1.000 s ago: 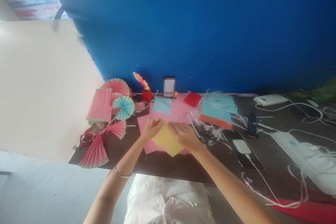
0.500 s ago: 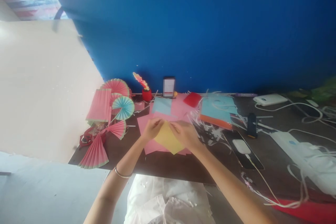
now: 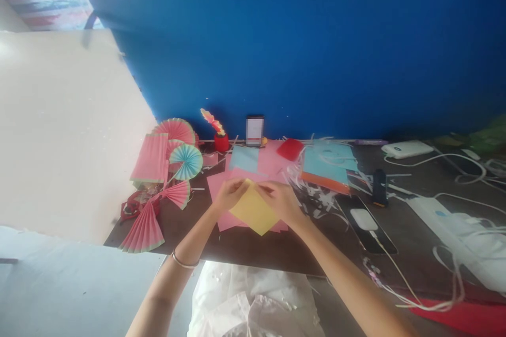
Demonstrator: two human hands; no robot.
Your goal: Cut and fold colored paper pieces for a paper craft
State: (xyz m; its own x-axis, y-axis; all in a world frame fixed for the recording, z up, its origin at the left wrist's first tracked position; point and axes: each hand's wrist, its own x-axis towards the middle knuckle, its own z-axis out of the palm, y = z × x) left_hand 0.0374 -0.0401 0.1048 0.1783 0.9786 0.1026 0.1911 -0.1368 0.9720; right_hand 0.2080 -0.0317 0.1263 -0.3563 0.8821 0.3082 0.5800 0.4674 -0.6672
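A yellow sheet of paper [image 3: 256, 211] is held between my two hands over the desk, one corner pointing down toward me. My left hand [image 3: 230, 195] pinches its upper left edge near the top corner. On the other side, my right hand [image 3: 281, 201] grips the upper right edge with fingers closed. The fingertips of both hands come close together at the top corner, and the fine detail there is too small to make out. Beneath the yellow sheet lie pink sheets of paper [image 3: 215, 184], partly covered by my hands.
Folded paper fans [image 3: 146, 229] crowd the desk's left end. At the back stand a red pot [image 3: 221, 142] and a small screen [image 3: 254, 131]. Rightward are blue paper [image 3: 330, 158], white paper strips [image 3: 322, 200], a phone [image 3: 381, 242] and a power strip [image 3: 438, 221] with cables.
The yellow sheet's lower corner has shifted slightly down and the sheet shows a little wider. Both hands keep their hold in nearly the same place.
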